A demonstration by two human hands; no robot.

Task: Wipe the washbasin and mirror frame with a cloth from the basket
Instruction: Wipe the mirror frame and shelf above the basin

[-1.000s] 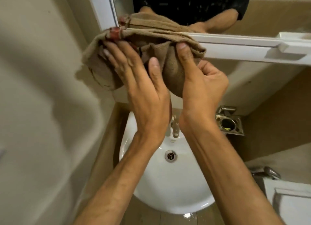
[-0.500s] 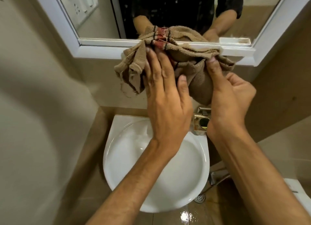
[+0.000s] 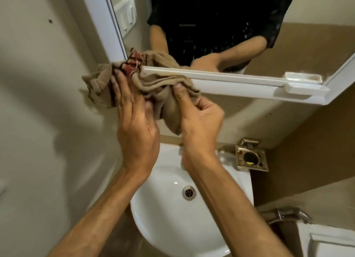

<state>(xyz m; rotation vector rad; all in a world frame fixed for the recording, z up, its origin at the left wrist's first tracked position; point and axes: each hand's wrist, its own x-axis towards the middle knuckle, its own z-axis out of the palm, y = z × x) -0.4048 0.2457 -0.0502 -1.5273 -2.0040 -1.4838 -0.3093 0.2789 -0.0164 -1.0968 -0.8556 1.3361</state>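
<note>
Left hand (image 3: 134,122) flat, fingers straight, pressing brown cloth (image 3: 153,87) on mirror frame (image 3: 230,81) corner; right hand (image 3: 199,120) apparently pinching its folds. Below both wrists, white washbasin (image 3: 172,228).

My tan cloth (image 3: 165,95), with a red and dark striped band along one edge, is bunched up against the lower left corner of the white mirror frame (image 3: 240,83), draped over the bottom rail where it meets the left upright, with a loose fold hanging down below the rail. The frame's bottom rail runs off to the right and carries a small white ledge near its right corner. Below it sits the round white washbasin (image 3: 172,224), its metal drain in the middle of the bowl.
</note>
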